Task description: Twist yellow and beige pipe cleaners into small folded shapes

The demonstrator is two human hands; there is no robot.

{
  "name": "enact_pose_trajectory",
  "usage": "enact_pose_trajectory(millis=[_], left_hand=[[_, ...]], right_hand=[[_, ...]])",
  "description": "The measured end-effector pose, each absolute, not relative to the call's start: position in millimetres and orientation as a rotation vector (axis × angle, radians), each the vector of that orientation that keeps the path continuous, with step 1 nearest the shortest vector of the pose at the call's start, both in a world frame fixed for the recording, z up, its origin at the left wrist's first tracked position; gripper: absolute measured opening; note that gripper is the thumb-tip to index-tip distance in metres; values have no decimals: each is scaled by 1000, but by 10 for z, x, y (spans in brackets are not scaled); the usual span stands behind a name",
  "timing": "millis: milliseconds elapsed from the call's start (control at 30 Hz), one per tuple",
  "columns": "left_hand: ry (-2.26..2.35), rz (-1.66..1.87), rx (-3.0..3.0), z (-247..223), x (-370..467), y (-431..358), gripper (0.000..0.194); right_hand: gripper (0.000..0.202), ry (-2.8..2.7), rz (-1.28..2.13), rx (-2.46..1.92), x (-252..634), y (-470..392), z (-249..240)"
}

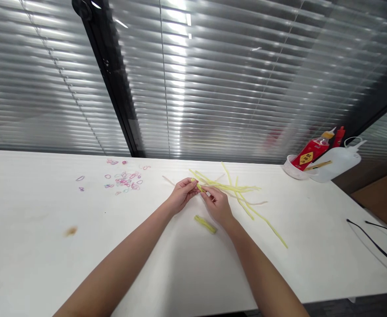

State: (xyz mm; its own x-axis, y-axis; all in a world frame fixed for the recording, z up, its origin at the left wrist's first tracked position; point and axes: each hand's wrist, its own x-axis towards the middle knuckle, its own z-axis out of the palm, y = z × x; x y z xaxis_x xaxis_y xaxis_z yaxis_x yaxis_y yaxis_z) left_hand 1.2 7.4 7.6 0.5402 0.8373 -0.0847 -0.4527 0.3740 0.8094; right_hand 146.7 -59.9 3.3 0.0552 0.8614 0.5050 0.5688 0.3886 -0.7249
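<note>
- The yellow piece sits between the two hands, just above the counter; whether it touches the surface, I cannot tell.
- The left hand pinches its far end between thumb and fingers, and a bit of yellow shows at the tips.
- The right hand grips the near end, its fingers curled in; their exact hold is partly hidden.
- For good control, a light, even pinch at both ends seems best: too hard a squeeze could crease something so soft-looking, too loose a one could let it spring open or twist.
- Small finger movements, with both wrists low and steady, should help line up its parts.
- A yellow bundle lies nearer the body, clear of the fingers; the forearms are best held off it.
- Loose yellow strips cross beyond and beside the right hand, so a sideways sweep could drag them.
- Farther left lie small coloured bands; at far right, a red bottle leans in a bowl.
</note>
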Motion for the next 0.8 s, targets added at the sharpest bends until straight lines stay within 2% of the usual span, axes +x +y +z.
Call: enact_pose_trajectory(millis=[533,800], left_hand=[[550,878,829,35,24,75,24],[588,886,820,64,24,72,25]], right_hand=[[24,-1661,322,-1290,1497,-574,19],[29,-1778,118,-1449,1503,-590,-2]])
